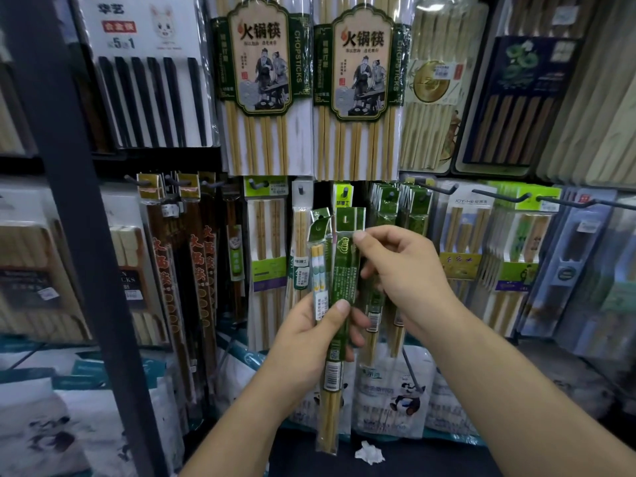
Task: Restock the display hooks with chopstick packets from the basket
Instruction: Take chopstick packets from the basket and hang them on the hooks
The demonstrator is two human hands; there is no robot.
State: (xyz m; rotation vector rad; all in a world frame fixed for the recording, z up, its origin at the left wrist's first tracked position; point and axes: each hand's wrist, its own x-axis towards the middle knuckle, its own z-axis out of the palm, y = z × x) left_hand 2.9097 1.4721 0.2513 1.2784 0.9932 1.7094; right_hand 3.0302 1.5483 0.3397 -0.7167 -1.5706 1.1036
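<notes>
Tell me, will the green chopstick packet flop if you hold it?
Probably not: it stands straight, so the sticks inside likely keep the green chopstick packet stiff. Its shiny wrap may be slippery. The right hand pinches its top, so it seems light.

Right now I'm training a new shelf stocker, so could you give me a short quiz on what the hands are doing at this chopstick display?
1. True or false: the left hand holds just one packet.
2. The right hand pinches the green packet near: A) its top, B) its barcode, C) its bottom end.
3. Fill in: the hanging green packets are to the held one's ____.
Key: 1 false, a pale packet is gripped too; 2 A; 3 right.
</notes>
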